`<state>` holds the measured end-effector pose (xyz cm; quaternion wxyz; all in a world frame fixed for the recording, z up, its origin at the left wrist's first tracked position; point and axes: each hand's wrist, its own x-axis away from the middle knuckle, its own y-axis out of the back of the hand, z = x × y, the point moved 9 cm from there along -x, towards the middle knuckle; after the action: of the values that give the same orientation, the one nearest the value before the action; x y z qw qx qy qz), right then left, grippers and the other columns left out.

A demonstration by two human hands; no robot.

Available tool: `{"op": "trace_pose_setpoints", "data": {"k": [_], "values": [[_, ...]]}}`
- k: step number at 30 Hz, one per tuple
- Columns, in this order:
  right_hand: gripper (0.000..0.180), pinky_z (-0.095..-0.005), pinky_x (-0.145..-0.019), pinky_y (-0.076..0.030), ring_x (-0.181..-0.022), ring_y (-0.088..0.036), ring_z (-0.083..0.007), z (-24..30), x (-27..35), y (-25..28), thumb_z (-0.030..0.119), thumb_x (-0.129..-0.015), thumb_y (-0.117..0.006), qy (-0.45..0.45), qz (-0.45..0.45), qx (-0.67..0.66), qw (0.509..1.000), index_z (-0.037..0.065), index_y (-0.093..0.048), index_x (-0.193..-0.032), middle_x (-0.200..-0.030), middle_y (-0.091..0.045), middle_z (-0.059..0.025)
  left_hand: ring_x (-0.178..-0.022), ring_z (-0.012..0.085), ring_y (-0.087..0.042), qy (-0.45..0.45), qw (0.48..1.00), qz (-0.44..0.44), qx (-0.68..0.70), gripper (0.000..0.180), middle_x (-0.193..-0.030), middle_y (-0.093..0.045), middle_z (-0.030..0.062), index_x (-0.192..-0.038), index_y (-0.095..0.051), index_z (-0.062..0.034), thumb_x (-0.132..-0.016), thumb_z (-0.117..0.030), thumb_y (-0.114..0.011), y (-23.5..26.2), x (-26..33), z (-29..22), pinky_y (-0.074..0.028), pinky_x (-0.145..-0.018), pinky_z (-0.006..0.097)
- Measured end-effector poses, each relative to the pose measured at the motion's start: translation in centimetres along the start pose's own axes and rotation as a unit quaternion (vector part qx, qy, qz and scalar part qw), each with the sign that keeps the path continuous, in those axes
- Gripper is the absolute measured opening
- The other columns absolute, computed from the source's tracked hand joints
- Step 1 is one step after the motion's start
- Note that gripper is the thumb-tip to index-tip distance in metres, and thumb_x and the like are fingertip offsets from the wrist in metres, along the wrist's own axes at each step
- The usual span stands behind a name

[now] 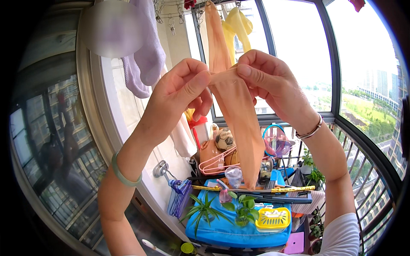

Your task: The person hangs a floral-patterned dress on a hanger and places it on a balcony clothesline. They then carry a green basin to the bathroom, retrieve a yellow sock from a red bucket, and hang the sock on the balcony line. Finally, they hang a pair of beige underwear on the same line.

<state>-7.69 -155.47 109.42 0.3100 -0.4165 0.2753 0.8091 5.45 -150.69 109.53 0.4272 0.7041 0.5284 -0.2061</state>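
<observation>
A thin peach sock hangs toe down, its cuff stretched between my two hands. My left hand pinches the cuff's left end between thumb and finger. At the right end, my right hand pinches the same cuff. Just behind them, a matching peach sock dangles from the overhead rack. Yellow socks hang beside it, and lavender socks hang at the upper left. Small metal clips are on the rack above my left hand.
Below stands a blue-covered surface with potted plants, a yellow basket and a gold pole. Purple hangers hang by the wall. Pink hangers and a football sit farther back. Windows and a railing run along the right.
</observation>
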Motion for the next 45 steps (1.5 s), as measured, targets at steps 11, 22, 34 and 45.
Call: {"op": "trace_pose_setpoints", "data": {"k": [11, 22, 34, 45], "values": [[0.018, -0.0173, -0.047, -0.037, -0.051, -0.047, -0.0026, 4.5, -3.8, -0.5, 0.023, -0.089, -0.065, 0.125, 0.021, 0.215, 0.968, 0.005, -0.064, -0.09, -0.065, -0.057, 0.0027, -0.053, 0.004, -0.046, 0.073, 0.983, -0.016, -0.17, 0.041, -0.073, -0.053, -0.0025, -0.09, -0.06, -0.0087, -0.093, -0.049, -0.052, 1.8, -4.0, -1.6, -0.036, -0.046, 0.019], [0.025, -0.0166, -0.05, -0.034, -0.053, -0.044, -0.002, 3.7, -8.1, 0.2, 0.028, -0.09, -0.063, 0.083, -0.015, 0.168, 0.982, 0.004, -0.065, -0.096, -0.067, -0.054, 0.0034, -0.053, 0.0004, -0.039, 0.015, 0.997, -0.06, -0.053, 0.019, -0.069, -0.049, -0.0073, -0.095, -0.062, -0.0109, -0.09, -0.03, -0.062, 4.6, -5.7, -2.4, -0.028, -0.044, 0.017], [0.028, -0.0185, -0.051, -0.039, -0.051, -0.047, -0.006, 1.9, -13.2, -0.2, 0.028, -0.092, -0.06, 0.06, -0.004, 0.187, 0.981, 0.001, -0.065, -0.1, -0.065, -0.054, -0.0014, -0.068, 0.0065, -0.05, 0.005, 0.987, -0.157, -0.04, 0.021, -0.082, -0.056, -0.0033, -0.1, -0.061, -0.0125, -0.089, -0.03, -0.057, 9.4, -8.1, -2.2, -0.043, -0.059, 0.021], [0.026, -0.0243, -0.046, -0.041, -0.054, -0.053, -0.0113, 2.0, -19.9, 2.5, 0.033, -0.087, -0.066, 0.039, -0.124, 0.035, 0.991, 0.008, -0.06, -0.082, -0.074, -0.062, -0.0054, -0.066, 0.006, -0.051, -0.06, 0.991, -0.118, -0.022, 0.018, -0.087, -0.056, -0.0023, -0.098, -0.06, -0.0075, -0.093, -0.021, -0.05, 12.7, -12.2, -2.9, -0.039, -0.05, 0.018]]}}
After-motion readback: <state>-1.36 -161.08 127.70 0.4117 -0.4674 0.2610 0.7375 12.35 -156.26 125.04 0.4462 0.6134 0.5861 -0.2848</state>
